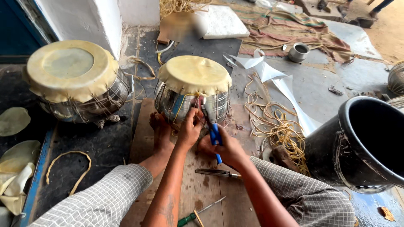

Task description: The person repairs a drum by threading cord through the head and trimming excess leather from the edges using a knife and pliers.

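Right hand (227, 149) closed in a firm grip on blue-handled pliers (213, 132), nose pushed against the lacing just below the skin of the near drum (193, 90). Left hand (190, 126) pinched narrow on a yellowish cord (185, 103) at the same spot, fingertips touching the drum's shiny metal side. Bare feet (162, 134) pressed against the drum's base on its left, bracing it upright on a wooden board (198, 189). Pale hide stretched over the top, tied down with thin lacing. In front of the drum, nearer the camera, a pair of metal scissors (216, 172) flat on the board, and further toward the camera a green-handled screwdriver (198, 213). To the drum's left, a second, larger drum (75, 80) tilted, likewise skinned. To its right, a loose tangle of yellow cord (277, 126), then a big black bucket (362, 143). Behind the drum, a small metal cup (299, 51) on rumpled cloth (294, 31).
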